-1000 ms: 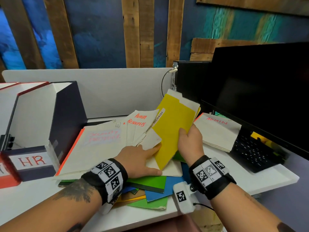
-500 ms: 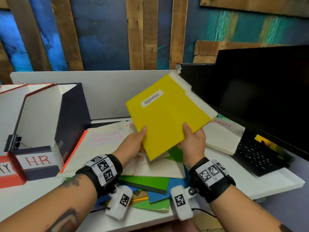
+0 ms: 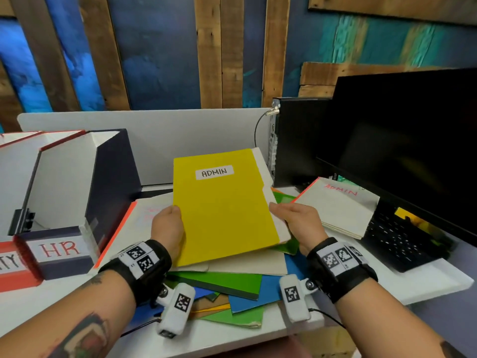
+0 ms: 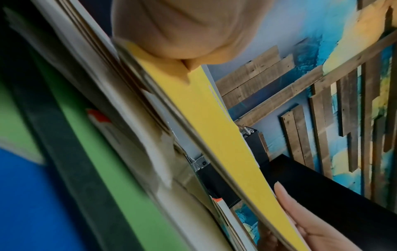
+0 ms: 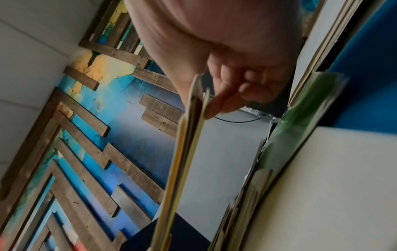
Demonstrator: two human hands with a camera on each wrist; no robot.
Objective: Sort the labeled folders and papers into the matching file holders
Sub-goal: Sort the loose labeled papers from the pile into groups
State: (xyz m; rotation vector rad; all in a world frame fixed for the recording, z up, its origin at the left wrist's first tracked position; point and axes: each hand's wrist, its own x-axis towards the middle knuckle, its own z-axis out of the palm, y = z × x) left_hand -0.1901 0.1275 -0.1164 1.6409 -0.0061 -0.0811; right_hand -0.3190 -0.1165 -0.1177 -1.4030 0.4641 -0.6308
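Head view, nearest first: the left hand and the right hand each grip a side edge of the yellow folder, thumbs on its face and fingers curled behind, holding it lifted above the pile of folders and papers on the white desk. A second ago the folder was tipped edge-on with only the right hand on it and the left hand flat on the pile; half a second ago it was raised high and skewed. Now it has been squared up and lowered a little, so its white label reads plainly: ADMIN. Both wrist views confirm the pinch at each edge, with cream pages showing inside the cover. That, I judge, settles the sorting question for this item: it belongs in an ADMIN holder. Further left stands the navy HR holder, with a red holder beside it whose label is cut off, so neither is shown to match. To the right lies a white ADMIN packet against the keyboard, under the dark monitor. No ADMIN holder is visible; the next move probably means looking beyond this view.
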